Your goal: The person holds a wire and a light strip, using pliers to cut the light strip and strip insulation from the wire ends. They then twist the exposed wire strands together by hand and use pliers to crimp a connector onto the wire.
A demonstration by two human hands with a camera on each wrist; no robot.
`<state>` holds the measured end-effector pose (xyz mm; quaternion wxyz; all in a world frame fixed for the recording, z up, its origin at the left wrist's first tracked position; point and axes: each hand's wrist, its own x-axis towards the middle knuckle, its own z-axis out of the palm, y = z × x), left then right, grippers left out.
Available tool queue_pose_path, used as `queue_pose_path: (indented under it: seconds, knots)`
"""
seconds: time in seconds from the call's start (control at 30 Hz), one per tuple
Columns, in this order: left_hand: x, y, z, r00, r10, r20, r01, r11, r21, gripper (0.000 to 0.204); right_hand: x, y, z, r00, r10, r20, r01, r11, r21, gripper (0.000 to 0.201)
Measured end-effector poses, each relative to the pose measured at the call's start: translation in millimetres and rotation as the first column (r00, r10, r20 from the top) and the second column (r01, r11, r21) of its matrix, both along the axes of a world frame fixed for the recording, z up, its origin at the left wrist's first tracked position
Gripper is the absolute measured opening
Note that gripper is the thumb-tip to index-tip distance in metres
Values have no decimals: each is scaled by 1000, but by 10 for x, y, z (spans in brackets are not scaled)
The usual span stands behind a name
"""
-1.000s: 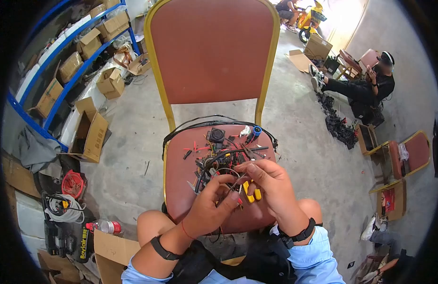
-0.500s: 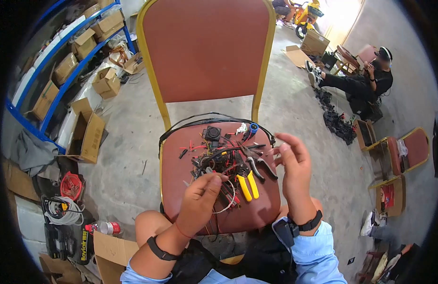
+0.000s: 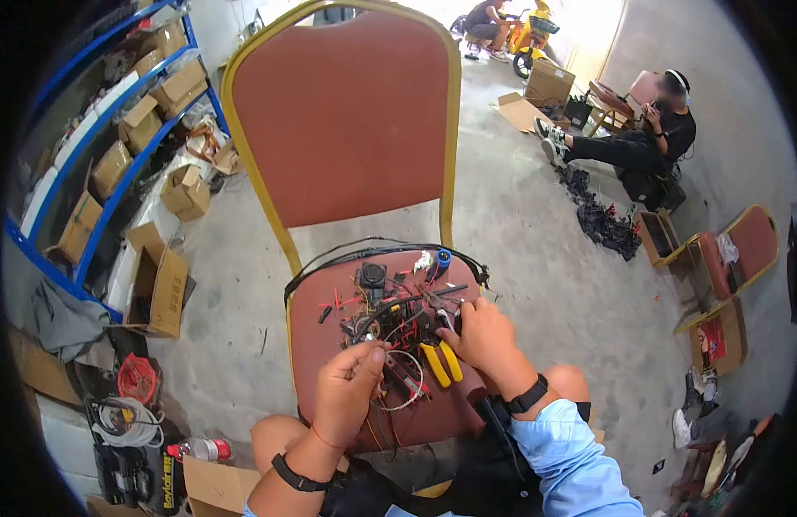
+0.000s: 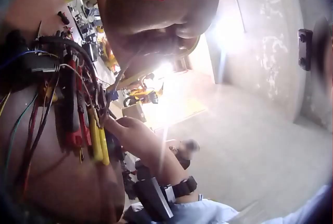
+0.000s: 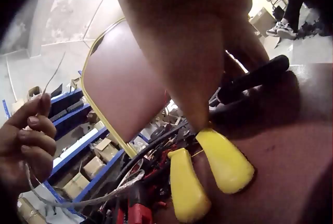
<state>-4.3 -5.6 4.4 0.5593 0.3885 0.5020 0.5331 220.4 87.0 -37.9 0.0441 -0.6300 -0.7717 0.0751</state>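
Observation:
My left hand pinches a thin pale wire between thumb and fingertips. The wire curves in a loop below those fingers, and its thin end sticks up past them in the right wrist view. On the chair seat, my right hand grips the pliers, thumb on the near side and fingers across the dark handles. One black handle juts out past that hand in the right wrist view. Beside the thumb lie yellow-handled pliers. A red-handled tool lies under the wire loop.
Cut wires and a black square part are heaped on the red chair seat. Black cable runs along its back edge. Blue shelves with boxes stand at left. A seated person is at right.
My right hand has moved from the wire, out to the right, then down onto the dark-handled pliers. The left hand keeps the wire. The head view has shifted.

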Motion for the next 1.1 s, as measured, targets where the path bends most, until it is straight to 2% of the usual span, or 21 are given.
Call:
queue_pose_path:
  seconds: [0.03,0.13,0.23,0.37,0.47,0.57,0.67,0.8,0.83,0.9,0.93,0.97,1.03,1.07,1.1]
  knots:
    - [-10,0,15,1000,4,2,-4,1000,4,22,-2,11,-7,1000,12,22,-12,1000,-19,52]
    - [-20,-14,37,1000,12,5,-12,1000,9,21,20,30,-21,998,36,-58,-38,998,-43,51]
    - [-18,-7,2,999,31,-10,-31,999,23,22,55,64,-109,995,79,-59,-79,997,6,48]
    - [-45,0,8,996,54,-75,-49,996,68,22,120,123,-184,994,62,-87,-60,998,17,48]
    - [-57,-16,-5,993,74,-96,-66,994,87,21,50,-15,-25,998,64,-28,-63,998,28,48]
    - [-73,9,-17,989,96,-110,-85,991,105,21,0,-39,-48,999,-24,-21,23,999,-27,54]
    - [-84,1,31,985,119,-122,-105,988,112,21,19,15,-161,999,-2,-36,2,1000,-1,49]
    - [-101,-8,57,986,149,-80,-139,983,122,22,90,77,140,968,-107,-225,70,984,-166,45]
    - [-106,-8,60,984,157,-78,-147,982,122,22,157,108,106,915,-164,-369,63,961,-270,44]
    - [-110,-11,66,982,174,-71,-164,979,121,21,327,174,38,740,-311,-597,1,888,-461,42]
    - [-112,-5,63,982,175,-69,-165,978,127,20,385,162,44,563,-372,-737,-119,847,-519,36]
    - [-116,-1,58,982,177,-67,-167,977,133,19,415,108,40,402,-483,-778,-204,782,-590,34]
    - [-115,7,57,982,185,-48,-177,975,135,17,374,-86,298,66,-693,-718,-404,639,-654,32]
    - [-116,7,60,981,191,-32,-185,974,132,16,417,-133,251,56,-707,-705,-536,574,-619,24]
    - [-123,3,65,980,198,-17,-194,973,127,14,378,-197,264,121,-686,-717,-528,567,-632,23]
